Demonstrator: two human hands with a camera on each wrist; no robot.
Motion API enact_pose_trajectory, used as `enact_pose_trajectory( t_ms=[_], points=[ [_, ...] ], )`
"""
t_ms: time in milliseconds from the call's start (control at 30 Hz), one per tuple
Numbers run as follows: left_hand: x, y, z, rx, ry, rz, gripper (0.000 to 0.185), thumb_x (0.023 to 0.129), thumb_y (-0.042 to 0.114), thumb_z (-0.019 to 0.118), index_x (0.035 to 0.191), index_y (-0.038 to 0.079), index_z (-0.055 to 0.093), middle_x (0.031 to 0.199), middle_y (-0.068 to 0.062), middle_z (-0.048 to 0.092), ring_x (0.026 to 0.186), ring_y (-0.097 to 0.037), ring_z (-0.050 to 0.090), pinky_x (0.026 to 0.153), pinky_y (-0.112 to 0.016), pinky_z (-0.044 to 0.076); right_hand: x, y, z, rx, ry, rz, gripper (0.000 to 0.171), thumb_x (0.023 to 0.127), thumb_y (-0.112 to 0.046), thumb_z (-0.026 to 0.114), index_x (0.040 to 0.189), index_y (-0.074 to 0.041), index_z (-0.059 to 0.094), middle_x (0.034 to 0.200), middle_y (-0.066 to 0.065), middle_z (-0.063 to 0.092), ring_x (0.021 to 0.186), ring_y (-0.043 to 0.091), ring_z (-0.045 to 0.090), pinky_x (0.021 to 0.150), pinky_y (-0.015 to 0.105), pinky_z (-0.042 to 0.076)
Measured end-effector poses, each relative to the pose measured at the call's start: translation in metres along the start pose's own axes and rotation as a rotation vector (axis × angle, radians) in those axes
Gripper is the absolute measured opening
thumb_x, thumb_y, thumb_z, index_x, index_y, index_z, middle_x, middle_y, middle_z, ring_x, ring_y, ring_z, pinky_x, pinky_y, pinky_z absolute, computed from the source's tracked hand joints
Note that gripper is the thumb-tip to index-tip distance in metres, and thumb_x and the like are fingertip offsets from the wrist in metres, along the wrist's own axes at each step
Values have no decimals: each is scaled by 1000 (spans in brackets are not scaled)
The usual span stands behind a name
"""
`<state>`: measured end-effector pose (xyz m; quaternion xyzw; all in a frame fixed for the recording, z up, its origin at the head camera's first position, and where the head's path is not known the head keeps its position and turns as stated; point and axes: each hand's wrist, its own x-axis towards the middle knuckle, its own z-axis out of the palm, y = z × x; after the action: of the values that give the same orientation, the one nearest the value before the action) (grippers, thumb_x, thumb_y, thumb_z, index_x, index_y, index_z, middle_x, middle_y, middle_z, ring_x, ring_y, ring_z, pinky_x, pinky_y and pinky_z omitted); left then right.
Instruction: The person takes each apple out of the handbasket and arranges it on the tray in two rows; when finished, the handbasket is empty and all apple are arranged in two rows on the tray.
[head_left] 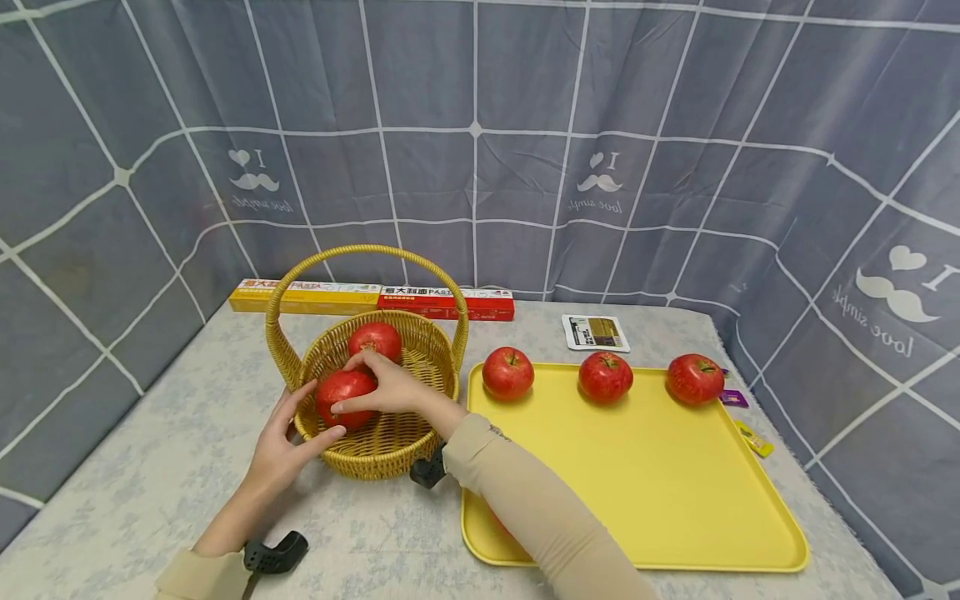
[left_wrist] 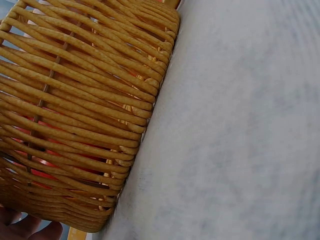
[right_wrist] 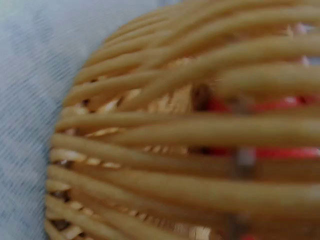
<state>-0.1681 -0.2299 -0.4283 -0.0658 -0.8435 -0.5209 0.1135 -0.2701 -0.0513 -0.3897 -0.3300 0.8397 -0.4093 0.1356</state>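
I see the bench (head_left: 150, 467) under a pale mottled cloth, and on it, to the right, a yellow tray (head_left: 637, 492) with three red apples in a row along its far edge (well apart from one another). Left of the tray, just beside it, stands the wicker basket (head_left: 375, 454), holding two more apples. My right hand (head_left: 393, 390) reaches in over the rim, its fingers curled around the near apple (head_left: 341, 392). My left hand (head_left: 285, 446) rests at the basket's outer wall, fingers relaxed, thumb touching that apple from below. The far apple (head_left: 375, 337) lies untouched behind. Both wrist views show only weave, with red glimpsed through the gaps.
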Motion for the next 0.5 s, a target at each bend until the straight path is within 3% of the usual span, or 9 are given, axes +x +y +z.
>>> enact_pose_trajectory(
  t_ms=[100, 167, 267, 367, 500],
  points=[
    [0, 0, 0, 6, 4, 8, 76, 84, 15, 71, 147, 9, 29, 153, -18, 11, 136, -40, 20, 95, -12, 30, 0, -1, 2, -84, -13, -43, 63, 79, -38, 73, 133, -21, 45, 134, 1, 45, 117, 13, 48, 93, 30, 41],
    [0, 1, 0, 4, 5, 7, 76, 84, 15, 71, 147, 8, 30, 153, -19, 11, 135, -40, 20, 91, -8, 29, 0, -2, 2, -132, -27, -49, 65, 81, -39, 71, 137, -22, 44, 136, 2, 44, 119, 14, 47, 94, 31, 41],
    [0, 2, 0, -1, 0, -10, 76, 83, 16, 71, 147, 7, 29, 153, -21, 7, 136, -42, 17, 104, -33, 32, 0, -2, 0, -156, -36, -27, 63, 81, -40, 70, 137, -23, 47, 135, 5, 44, 115, 15, 49, 91, 32, 43],
    [0, 3, 0, -12, -6, -22, 77, 83, 16, 71, 147, 6, 28, 154, -22, 3, 137, -43, 14, 99, -59, 27, 0, -2, -1, -134, -29, -5, 59, 80, -39, 71, 132, -23, 51, 131, 5, 47, 110, 14, 51, 88, 30, 44],
    [0, 3, -1, -19, -11, -29, 78, 84, 17, 71, 147, 6, 28, 154, -22, 0, 138, -43, 9, 100, -61, 25, 0, -1, -7, -81, -31, -31, 55, 79, -32, 72, 129, -18, 55, 126, 3, 53, 106, 12, 53, 86, 26, 44]
  ],
)
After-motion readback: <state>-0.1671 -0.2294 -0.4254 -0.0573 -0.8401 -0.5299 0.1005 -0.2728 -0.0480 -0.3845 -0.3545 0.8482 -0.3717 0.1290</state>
